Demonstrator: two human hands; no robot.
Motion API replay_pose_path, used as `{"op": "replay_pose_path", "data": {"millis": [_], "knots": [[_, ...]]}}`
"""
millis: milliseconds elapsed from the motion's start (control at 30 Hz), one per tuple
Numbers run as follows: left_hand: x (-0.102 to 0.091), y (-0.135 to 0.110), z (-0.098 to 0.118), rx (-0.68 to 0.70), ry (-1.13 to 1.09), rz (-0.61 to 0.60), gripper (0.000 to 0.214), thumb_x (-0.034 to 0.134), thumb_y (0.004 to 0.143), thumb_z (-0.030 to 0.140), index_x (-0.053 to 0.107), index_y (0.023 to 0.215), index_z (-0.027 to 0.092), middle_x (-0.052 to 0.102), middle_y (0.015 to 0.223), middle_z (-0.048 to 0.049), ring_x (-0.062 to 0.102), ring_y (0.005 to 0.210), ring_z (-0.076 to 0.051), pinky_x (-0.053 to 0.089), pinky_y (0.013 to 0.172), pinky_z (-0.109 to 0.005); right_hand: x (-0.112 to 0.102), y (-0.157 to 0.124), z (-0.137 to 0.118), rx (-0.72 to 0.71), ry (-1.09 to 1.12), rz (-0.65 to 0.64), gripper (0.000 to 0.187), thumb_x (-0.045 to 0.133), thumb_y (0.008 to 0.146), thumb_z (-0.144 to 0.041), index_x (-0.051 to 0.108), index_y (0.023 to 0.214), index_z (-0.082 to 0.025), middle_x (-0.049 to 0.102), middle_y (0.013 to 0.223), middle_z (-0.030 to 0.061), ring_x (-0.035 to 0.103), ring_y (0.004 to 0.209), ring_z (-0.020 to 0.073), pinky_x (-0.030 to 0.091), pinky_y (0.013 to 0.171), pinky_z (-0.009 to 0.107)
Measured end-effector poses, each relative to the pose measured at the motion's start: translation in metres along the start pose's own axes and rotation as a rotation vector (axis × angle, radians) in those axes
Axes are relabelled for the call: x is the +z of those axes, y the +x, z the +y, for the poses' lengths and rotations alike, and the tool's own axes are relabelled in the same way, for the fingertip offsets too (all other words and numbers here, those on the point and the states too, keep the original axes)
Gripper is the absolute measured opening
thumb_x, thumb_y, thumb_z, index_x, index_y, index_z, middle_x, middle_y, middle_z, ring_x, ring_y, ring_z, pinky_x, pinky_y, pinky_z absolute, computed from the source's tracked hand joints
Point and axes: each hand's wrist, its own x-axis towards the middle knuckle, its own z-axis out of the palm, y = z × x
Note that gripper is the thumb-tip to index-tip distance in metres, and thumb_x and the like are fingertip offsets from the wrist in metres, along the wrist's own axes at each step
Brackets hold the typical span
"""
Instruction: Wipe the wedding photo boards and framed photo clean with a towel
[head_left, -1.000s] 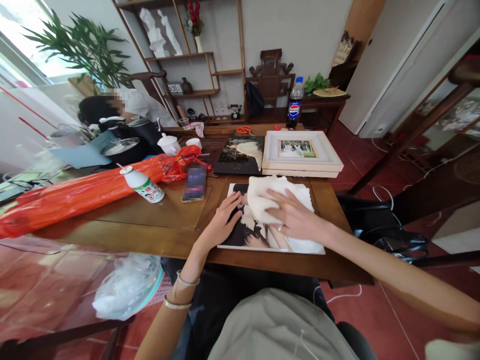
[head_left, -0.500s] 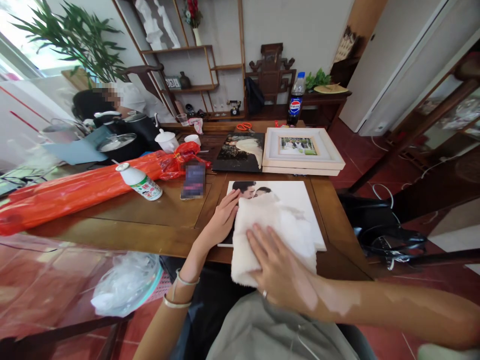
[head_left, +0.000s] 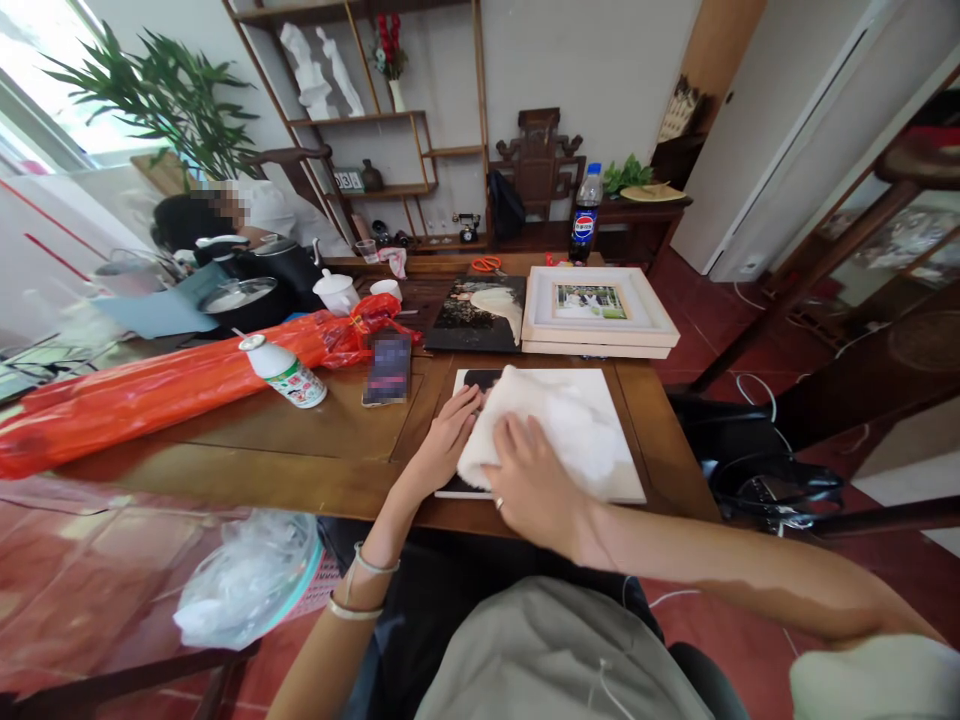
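A photo panel (head_left: pixel 626 465) with a white ground lies flat near the table's front edge. A thick, fluffy white cloth (head_left: pixel 570 430) is spread over its middle and hides most of the picture. My right hand (head_left: pixel 536 480) has its fingers bent over the cloth, holding it down against the panel. On the panel's left side rests my left hand (head_left: pixel 448 435), open, its fingers stretched toward the picture's dark upper part. Just behind the panel are a dark photo panel (head_left: pixel 480 312) and a pale picture frame (head_left: pixel 660 325) with a photo inside.
To the left are a white bottle (head_left: pixel 283 370), a phone (head_left: pixel 388 370) and a long red plastic-wrapped bundle (head_left: pixel 165 385). A cola bottle (head_left: pixel 585 215) and orange scissors (head_left: pixel 486 264) stand and lie farther back. Beyond the pots at far left is another person (head_left: pixel 187 220).
My right hand has moved forward and slightly left, drawing the cloth up from the table's front edge onto the panel. The cloth covers more of the picture's top. My left hand stays nearly in place.
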Motion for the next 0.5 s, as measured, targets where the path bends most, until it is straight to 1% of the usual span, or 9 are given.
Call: {"op": "replay_pose_path", "data": {"millis": [100,167,200,267,367,433,500], "knots": [[0.001,0.0,-0.003,0.027,-0.017,0.015,0.044,0.031,0.1,0.032,0.049,0.138,0.021,0.043,0.149,-0.0104,0.032,0.143,-0.023,0.028,0.118,-0.047,0.0,-0.009,-0.027,-0.117,-0.046,0.035,0.031,0.048,0.089,-0.025,0.074,0.102,-0.013,0.06,0.126,0.023,0.051,0.12,0.0407,0.039,0.101,0.059],[0.002,0.0,-0.003,0.026,-0.002,0.015,0.044,0.031,0.1,0.032,0.05,0.138,0.02,0.043,0.149,-0.0106,0.032,0.143,-0.023,0.028,0.118,-0.047,-0.001,-0.018,-0.032,-0.185,-0.03,0.053,0.029,0.05,0.087,-0.027,0.075,0.096,-0.015,0.061,0.126,0.0222,0.052,0.119,0.0416,0.04,0.1,0.059],[0.002,0.0,-0.003,0.019,0.013,0.012,0.044,0.032,0.1,0.032,0.05,0.137,0.02,0.043,0.149,-0.0113,0.032,0.143,-0.024,0.029,0.118,-0.048,-0.001,-0.024,-0.03,-0.208,-0.001,0.053,0.028,0.052,0.085,-0.028,0.076,0.093,-0.017,0.061,0.127,0.0216,0.051,0.121,0.0416,0.041,0.099,0.059],[0.003,0.001,0.0,0.0,0.048,0.004,0.044,0.033,0.099,0.032,0.05,0.137,0.018,0.043,0.149,-0.0124,0.032,0.143,-0.025,0.029,0.117,-0.047,-0.002,-0.034,-0.017,-0.204,0.089,0.037,0.025,0.056,0.081,-0.03,0.075,0.091,-0.019,0.06,0.129,0.0207,0.049,0.123,0.0398,0.041,0.1,0.057],[0.003,0.001,0.004,-0.028,0.086,-0.005,0.045,0.037,0.099,0.033,0.047,0.14,0.017,0.041,0.151,-0.0123,0.033,0.142,-0.024,0.028,0.118,-0.046,-0.003,-0.044,0.018,-0.083,0.225,0.031,0.025,0.059,0.078,-0.028,0.073,0.097,-0.018,0.057,0.132,0.0204,0.049,0.125,0.0362,0.039,0.103,0.055],[0.003,0.0,0.007,-0.044,0.098,-0.009,0.046,0.038,0.098,0.033,0.046,0.141,0.019,0.04,0.151,-0.0114,0.034,0.142,-0.025,0.027,0.118,-0.046,-0.002,-0.042,0.045,-0.022,0.278,0.047,0.026,0.059,0.078,-0.024,0.071,0.1,-0.017,0.057,0.132,0.0198,0.049,0.126,0.0349,0.037,0.105,0.054],[0.003,0.0,0.007,-0.056,0.104,-0.011,0.045,0.038,0.099,0.033,0.045,0.141,0.02,0.039,0.152,-0.0104,0.034,0.142,-0.025,0.027,0.117,-0.046,-0.002,-0.035,0.07,-0.03,0.295,0.05,0.024,0.057,0.079,-0.02,0.069,0.1,-0.015,0.062,0.123,0.0183,0.049,0.124,0.033,0.038,0.104,0.049]]}}
